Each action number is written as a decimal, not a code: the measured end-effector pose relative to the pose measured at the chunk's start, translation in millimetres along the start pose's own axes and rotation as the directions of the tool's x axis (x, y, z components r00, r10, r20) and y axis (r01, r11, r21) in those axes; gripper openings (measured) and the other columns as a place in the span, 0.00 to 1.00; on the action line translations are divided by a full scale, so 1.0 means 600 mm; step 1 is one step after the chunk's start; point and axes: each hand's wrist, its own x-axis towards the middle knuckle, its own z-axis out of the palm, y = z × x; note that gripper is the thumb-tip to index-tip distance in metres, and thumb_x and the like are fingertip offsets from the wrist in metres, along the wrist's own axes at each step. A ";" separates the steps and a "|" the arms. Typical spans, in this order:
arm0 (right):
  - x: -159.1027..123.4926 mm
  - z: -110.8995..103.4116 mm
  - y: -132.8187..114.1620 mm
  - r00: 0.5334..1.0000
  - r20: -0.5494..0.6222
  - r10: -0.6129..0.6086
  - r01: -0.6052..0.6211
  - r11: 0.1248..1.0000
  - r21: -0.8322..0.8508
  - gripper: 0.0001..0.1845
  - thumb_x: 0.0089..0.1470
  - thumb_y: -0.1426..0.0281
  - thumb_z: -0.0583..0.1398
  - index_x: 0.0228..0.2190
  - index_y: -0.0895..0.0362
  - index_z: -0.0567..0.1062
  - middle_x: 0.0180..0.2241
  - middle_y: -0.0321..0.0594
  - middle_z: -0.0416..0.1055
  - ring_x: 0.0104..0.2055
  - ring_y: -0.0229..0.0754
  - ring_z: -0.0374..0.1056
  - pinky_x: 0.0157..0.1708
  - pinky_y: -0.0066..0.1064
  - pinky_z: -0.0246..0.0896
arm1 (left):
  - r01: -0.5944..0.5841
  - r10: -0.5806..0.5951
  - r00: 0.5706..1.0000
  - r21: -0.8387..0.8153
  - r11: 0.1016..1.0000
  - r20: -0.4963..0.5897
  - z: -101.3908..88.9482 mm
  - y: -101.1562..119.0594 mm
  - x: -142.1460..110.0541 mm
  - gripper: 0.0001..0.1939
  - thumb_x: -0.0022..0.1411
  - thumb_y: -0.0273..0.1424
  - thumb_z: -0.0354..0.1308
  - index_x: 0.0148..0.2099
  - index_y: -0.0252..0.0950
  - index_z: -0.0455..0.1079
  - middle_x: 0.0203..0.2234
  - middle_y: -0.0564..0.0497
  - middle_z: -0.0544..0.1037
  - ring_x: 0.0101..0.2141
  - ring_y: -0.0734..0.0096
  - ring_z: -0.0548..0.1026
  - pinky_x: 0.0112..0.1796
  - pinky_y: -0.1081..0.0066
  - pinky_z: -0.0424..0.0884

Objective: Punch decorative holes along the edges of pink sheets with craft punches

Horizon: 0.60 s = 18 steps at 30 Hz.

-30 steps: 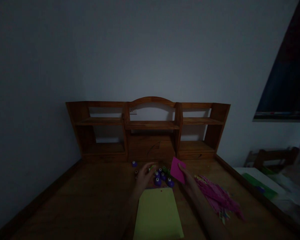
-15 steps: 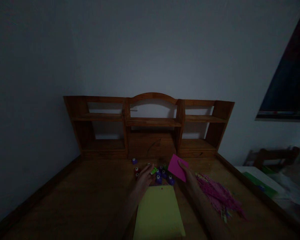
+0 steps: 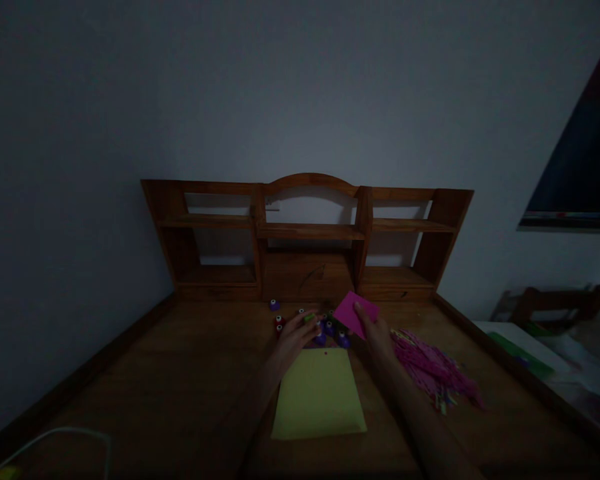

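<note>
Pink square (image 3: 347, 313), tilted up just right of the frame's lower centre, gripped by the right hand (image 3: 377, 335): thumb flat on its face, other fingers hidden behind, so how they press I can't tell. Best held like that, by the near corner with a light thumb, or it'll likely crease. Left hand (image 3: 293, 335) faces it, fingers closed round a small green piece (image 3: 309, 317); too dark from where I stand to name it or see the exact grip. A fingertip pinch should do, leaving most of the piece free; squeezing hard could make it slip. Just around and beyond that hand: purple pieces (image 3: 343, 341) with pale round tops, red pieces (image 3: 279, 321) to the left, one lone purple piece (image 3: 274, 305) farther back. They look easy to knock, so better to lift the wrists and work just above them. Yellow sheet (image 3: 321, 393) lies nearer, lower centre, between the forearms; sleeves or elbows dragging there could shift it. Heap of pink strips (image 3: 433, 367), lower right, beside the right forearm; worth steering that arm clear of it. All on a wooden bench (image 3: 180, 373), wooden shelf unit (image 3: 310, 231) at the back edge, mid-frame.
</note>
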 end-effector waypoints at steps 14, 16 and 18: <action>-0.023 0.019 -0.006 0.998 0.069 -0.008 0.004 0.998 0.056 0.23 0.34 0.58 0.72 0.27 0.62 0.76 0.25 0.43 0.75 0.23 0.41 0.67 0.24 0.30 0.61 | -0.021 0.021 1.000 -0.058 0.998 0.003 -0.025 -0.013 0.021 0.11 0.58 0.33 0.65 0.41 0.31 0.75 0.43 0.39 0.78 0.41 0.60 0.78 0.46 0.63 0.72; -0.024 0.024 -0.012 0.997 0.071 0.014 -0.022 0.992 0.121 0.22 0.33 0.59 0.73 0.27 0.61 0.75 0.25 0.43 0.75 0.24 0.42 0.68 0.25 0.30 0.62 | -0.018 0.017 1.000 -0.073 0.997 -0.006 -0.025 -0.013 0.021 0.11 0.58 0.32 0.64 0.41 0.32 0.75 0.43 0.40 0.79 0.40 0.62 0.78 0.44 0.64 0.72; -0.034 0.032 -0.032 0.992 0.123 0.003 -0.030 0.975 0.221 0.21 0.34 0.60 0.73 0.27 0.60 0.74 0.26 0.42 0.75 0.25 0.42 0.69 0.27 0.31 0.64 | 0.002 -0.002 1.000 -0.089 0.996 -0.002 -0.026 -0.012 0.020 0.10 0.59 0.33 0.64 0.41 0.32 0.74 0.42 0.41 0.79 0.39 0.63 0.78 0.44 0.66 0.72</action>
